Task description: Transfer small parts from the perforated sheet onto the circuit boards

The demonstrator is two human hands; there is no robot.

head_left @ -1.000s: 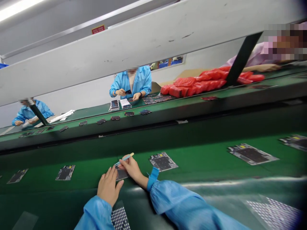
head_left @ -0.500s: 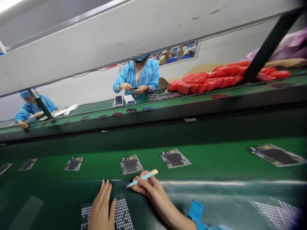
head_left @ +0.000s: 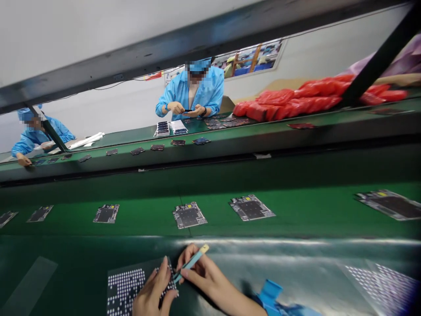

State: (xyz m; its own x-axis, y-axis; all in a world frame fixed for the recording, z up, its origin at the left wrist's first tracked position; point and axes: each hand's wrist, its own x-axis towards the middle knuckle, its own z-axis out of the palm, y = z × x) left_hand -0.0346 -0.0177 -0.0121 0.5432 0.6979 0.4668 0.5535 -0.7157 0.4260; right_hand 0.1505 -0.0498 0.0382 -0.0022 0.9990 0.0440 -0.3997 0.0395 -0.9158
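My left hand (head_left: 154, 290) is on a clear sheet of small white round stickers (head_left: 126, 287), thumb and fingers curled about its right part, close to its right edge. My fingers cover some of the dots. In my right hand (head_left: 197, 267) is a pair of light blue tweezers (head_left: 192, 262) with a pale yellow end. Their tips point down and left, at the sheet's right edge beside my left fingers. Whether a sticker is between the tips I cannot make out.
Beyond my hands, a green conveyor belt (head_left: 141, 219) carries several circuit boards (head_left: 190, 215). More dotted sheets (head_left: 381, 283) lie at right, a clear strip (head_left: 31, 285) at left. Across the line, two co-workers (head_left: 194, 94) in blue handle parts near red bags (head_left: 286, 103).
My left hand has gone from lying flat on the dotted sheet to gripping its right part. My right hand has brought the tweezers down to the sheet's edge. The view has shifted slightly.
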